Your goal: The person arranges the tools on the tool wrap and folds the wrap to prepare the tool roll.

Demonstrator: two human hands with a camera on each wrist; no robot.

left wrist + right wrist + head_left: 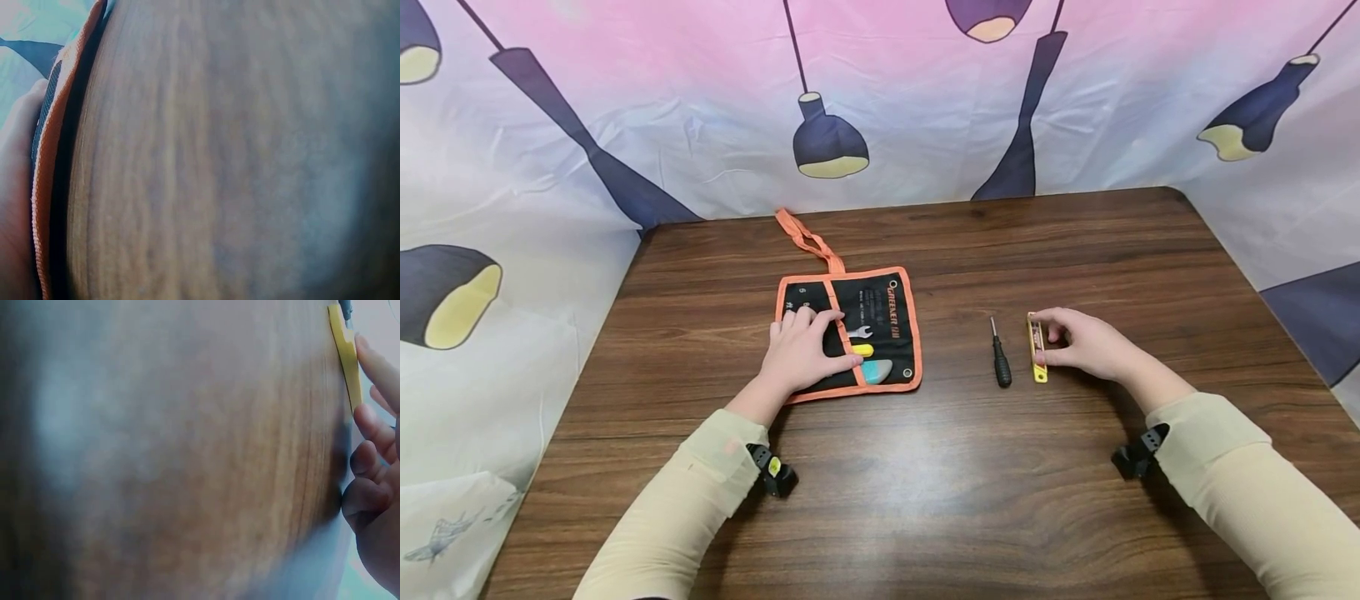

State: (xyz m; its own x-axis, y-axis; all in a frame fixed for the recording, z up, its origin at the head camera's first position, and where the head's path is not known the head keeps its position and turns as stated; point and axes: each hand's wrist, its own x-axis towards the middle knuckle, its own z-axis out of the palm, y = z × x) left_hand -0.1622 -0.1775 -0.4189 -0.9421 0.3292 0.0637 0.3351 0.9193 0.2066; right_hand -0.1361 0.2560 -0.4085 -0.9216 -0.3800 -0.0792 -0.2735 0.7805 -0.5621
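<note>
Housing a wrench (861,332), the pouch (898,354) underlies a relaxed left hand (800,347); the right hand (1088,344) pinches something yellow (1037,337)

Plenty of bare tabletop (940,467) between the two hands, and there's a wide lane from the left thumb's side across to the screwdriver (1002,367)! That screwdriver blocks the way just left of the right hand (1086,346); only a narrow strip separates it from the yellow case (1041,376) at those fingertips. Beyond the right fingers, wood runs on to the cloth backdrop (910,108), and that's the wall! Outward, right of the knuckles, more room. Over to the left hand (805,350): flat pouch (880,292) beneath, turquoise handle (877,372) crowding the thumb, strap loop (808,242) lying beyond the fingertips.
</note>
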